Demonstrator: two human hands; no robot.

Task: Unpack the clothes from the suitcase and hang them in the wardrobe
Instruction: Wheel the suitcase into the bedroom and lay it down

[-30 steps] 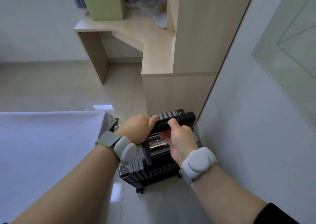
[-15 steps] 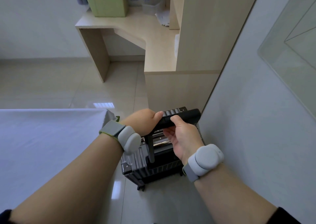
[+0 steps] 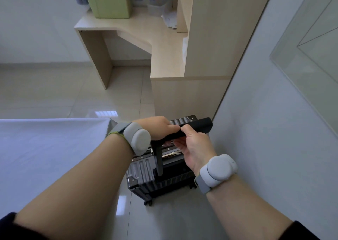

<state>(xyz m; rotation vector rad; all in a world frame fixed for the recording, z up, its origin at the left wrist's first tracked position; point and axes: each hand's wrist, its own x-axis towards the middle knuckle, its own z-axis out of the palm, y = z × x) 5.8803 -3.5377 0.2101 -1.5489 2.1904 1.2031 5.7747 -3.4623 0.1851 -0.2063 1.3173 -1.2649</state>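
Gripping the pull handle (image 3: 199, 127) of the suitcase (image 3: 146, 175) with both hands. The left hand (image 3: 157, 128) comes over the top of the grip bar, fingers curled round its left end. The right hand (image 3: 195, 148) grasps from below, thumb on top of the bar, fingers wrapped under it. The two hands touch at the middle of the bar.

The handle is extended; one black stem (image 3: 159, 159) shows, running down into the case top. The suitcase is dark grey, ribbed hard shell, upright on its wheels (image 3: 148, 202) on the glossy tiled floor (image 3: 54, 93). Can't tell if the latches are done up. It sits between the white-sheeted bed (image 3: 45, 148) on the left and the pale wall (image 3: 265, 130) on the right, just in front of the low end of a light wood desk (image 3: 139, 29).

Each wrist carries a grey puck-shaped band: left band (image 3: 137, 138), right band (image 3: 217, 170).

A green box (image 3: 109, 1) stands on the desk top at the far end. A tall wood panel (image 3: 219, 29) rises beside the desk, against the wall. A glass pane (image 3: 311, 47) is on the wall, upper right.
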